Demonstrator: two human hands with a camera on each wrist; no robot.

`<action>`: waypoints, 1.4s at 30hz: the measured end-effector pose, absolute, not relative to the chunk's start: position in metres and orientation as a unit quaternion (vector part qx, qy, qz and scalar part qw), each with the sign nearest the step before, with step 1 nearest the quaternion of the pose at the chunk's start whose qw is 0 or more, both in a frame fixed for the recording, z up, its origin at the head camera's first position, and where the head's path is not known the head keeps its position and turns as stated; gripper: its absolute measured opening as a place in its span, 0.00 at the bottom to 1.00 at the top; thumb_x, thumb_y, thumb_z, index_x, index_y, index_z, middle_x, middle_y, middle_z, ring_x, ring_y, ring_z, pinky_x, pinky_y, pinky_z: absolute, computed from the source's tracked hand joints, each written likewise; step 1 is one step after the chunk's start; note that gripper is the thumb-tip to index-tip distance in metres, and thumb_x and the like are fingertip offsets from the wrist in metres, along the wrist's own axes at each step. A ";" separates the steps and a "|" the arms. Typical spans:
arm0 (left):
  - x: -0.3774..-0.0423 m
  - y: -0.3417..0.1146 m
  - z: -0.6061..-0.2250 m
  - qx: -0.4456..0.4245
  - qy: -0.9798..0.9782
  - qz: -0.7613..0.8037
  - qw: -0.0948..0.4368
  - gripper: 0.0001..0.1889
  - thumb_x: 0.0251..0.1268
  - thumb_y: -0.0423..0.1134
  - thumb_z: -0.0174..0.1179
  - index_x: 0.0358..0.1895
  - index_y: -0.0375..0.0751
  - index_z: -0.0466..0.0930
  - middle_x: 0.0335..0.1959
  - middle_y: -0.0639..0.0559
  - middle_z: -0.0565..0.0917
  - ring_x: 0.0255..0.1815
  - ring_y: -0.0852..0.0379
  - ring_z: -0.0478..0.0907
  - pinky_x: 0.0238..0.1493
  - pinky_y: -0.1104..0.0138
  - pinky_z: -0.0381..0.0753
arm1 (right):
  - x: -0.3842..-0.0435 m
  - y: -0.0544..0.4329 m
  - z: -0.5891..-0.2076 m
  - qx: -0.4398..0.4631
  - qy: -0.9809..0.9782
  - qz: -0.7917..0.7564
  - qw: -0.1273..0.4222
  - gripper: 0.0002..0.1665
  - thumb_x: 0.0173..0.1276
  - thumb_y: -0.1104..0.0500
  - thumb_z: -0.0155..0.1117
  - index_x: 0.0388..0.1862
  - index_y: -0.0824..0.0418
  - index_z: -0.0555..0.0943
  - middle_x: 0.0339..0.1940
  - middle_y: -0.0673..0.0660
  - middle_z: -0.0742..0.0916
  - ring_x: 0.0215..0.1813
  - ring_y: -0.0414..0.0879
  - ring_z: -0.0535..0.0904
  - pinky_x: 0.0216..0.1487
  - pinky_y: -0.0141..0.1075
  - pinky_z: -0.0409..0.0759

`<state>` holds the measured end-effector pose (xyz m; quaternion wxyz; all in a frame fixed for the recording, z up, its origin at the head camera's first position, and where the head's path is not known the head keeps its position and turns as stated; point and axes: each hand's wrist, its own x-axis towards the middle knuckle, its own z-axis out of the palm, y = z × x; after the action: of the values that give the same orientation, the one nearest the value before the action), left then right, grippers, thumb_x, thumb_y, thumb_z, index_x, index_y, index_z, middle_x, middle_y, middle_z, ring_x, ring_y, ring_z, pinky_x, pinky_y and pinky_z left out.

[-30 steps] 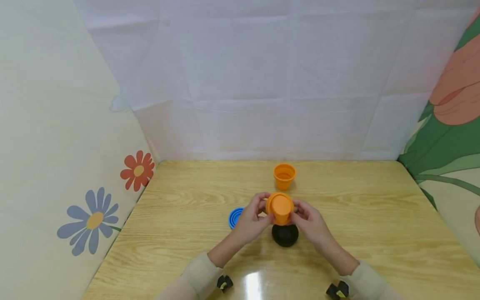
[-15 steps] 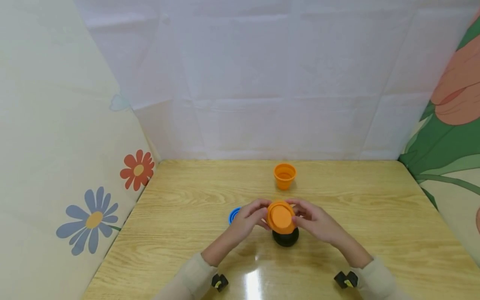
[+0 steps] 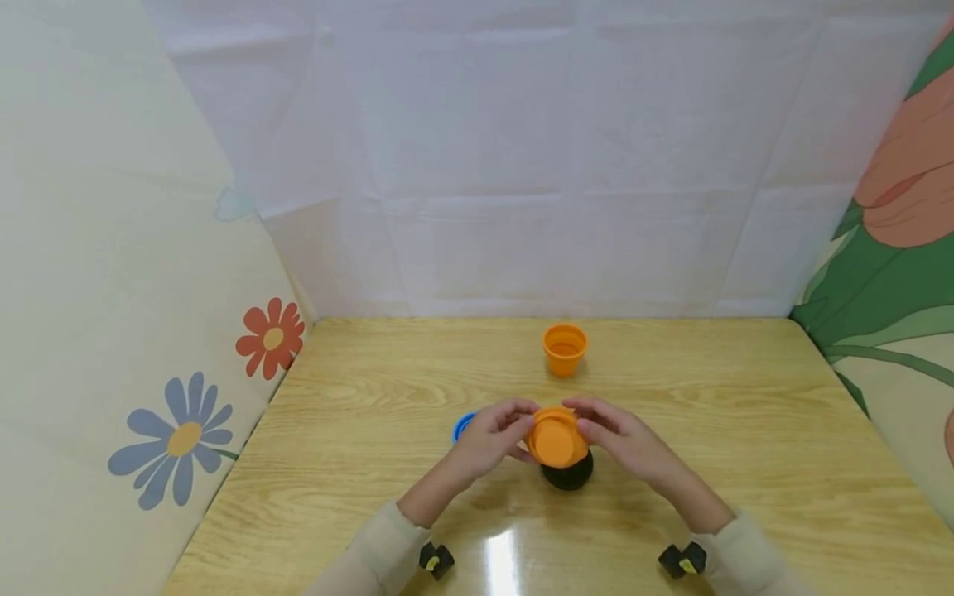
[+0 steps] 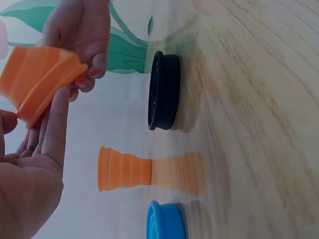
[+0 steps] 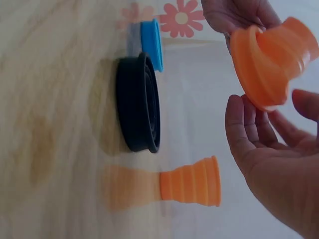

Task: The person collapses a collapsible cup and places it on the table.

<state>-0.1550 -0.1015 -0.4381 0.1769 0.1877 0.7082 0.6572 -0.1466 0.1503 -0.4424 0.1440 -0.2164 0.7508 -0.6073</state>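
An orange collapsible cup [image 3: 555, 440] is held in the air between both hands, its base facing the head camera. In the right wrist view the cup [image 5: 261, 64] is bent unevenly, one side of its ringed wall folded toward the rim. My left hand [image 3: 488, 439] pinches the rim on the left, thumb on the near side and fingers beneath. On the other side my right hand [image 3: 626, 443] holds it, fingertips [image 5: 237, 112] at the rim and the thumb close to the wall. A black collapsed cup [image 3: 568, 473] lies on the table below, partly covered in the head view.
Farther back on the wooden table [image 3: 402, 364] stands a second orange cup [image 3: 565, 349], extended and upright. A flat blue collapsed cup [image 4: 166, 221] lies left of the black one, partly behind my left hand in the head view. A white cloth [image 3: 477, 165] hangs behind the table.
The held cup has come down and nearer; its protruding base section now looks shorter and tilts down-left. Both hands shifted with it, the right wrist moving outward. The cups on the table stayed put.
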 end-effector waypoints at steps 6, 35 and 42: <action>-0.156 -0.099 -0.436 0.147 0.676 0.710 0.133 0.19 0.81 0.35 0.49 0.63 0.23 0.68 0.53 0.34 0.79 0.45 0.55 0.82 0.46 0.49 0.88 | -0.141 0.143 -0.448 -0.189 0.647 -0.723 0.149 0.32 0.83 0.56 0.51 0.77 0.70 0.59 0.63 0.64 0.78 0.58 0.48 0.82 0.59 0.48 0.83; -0.156 -0.092 -0.443 0.146 0.724 0.655 0.163 0.20 0.76 0.42 0.59 0.61 0.33 0.72 0.43 0.42 0.79 0.36 0.54 0.84 0.37 0.51 0.89 | -0.145 0.136 -0.450 -0.139 0.721 -0.665 0.136 0.28 0.81 0.53 0.55 0.72 0.67 0.69 0.52 0.64 0.81 0.43 0.48 0.82 0.41 0.39 0.87; -0.158 -0.089 -0.442 0.143 0.739 0.638 0.163 0.18 0.75 0.44 0.60 0.58 0.35 0.74 0.40 0.45 0.79 0.32 0.55 0.84 0.32 0.53 0.89 | -0.145 0.134 -0.451 -0.111 0.712 -0.675 0.155 0.28 0.81 0.53 0.55 0.70 0.70 0.70 0.49 0.61 0.81 0.42 0.48 0.83 0.38 0.40 0.88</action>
<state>-0.1577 -0.0887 -0.4421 0.1625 0.1435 0.7392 0.6376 -0.1448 0.1336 -0.4510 0.1553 -0.1113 0.7124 -0.6752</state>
